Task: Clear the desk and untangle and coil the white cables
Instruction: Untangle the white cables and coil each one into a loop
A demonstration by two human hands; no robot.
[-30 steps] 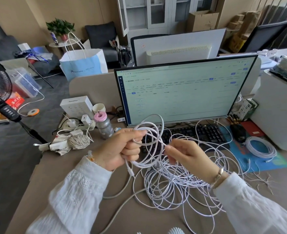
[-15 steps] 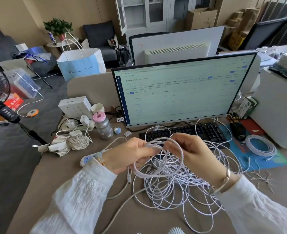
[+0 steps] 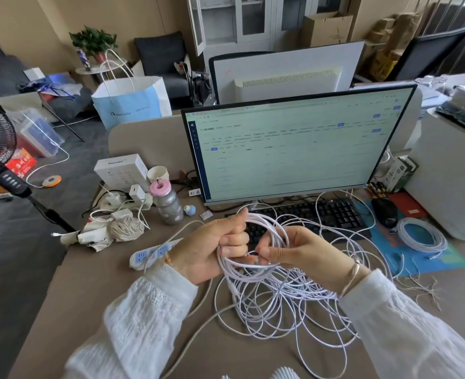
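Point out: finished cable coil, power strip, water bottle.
finished cable coil (image 3: 428,243), head view, on its lower right strands.
power strip (image 3: 143,255), head view, on its white body by the blue sockets.
water bottle (image 3: 168,205), head view, on its grey body.

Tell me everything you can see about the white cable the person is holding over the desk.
The white cable is thin, round and flexible, seemingly plastic-sheathed. Several loops of it are gathered into a rough coil raised above the desk; the left hand grips one side and the right hand pinches the other. The rest trails down into a loose, overlapping tangle on the desk below the hands, with strands reaching onto the black keyboard.
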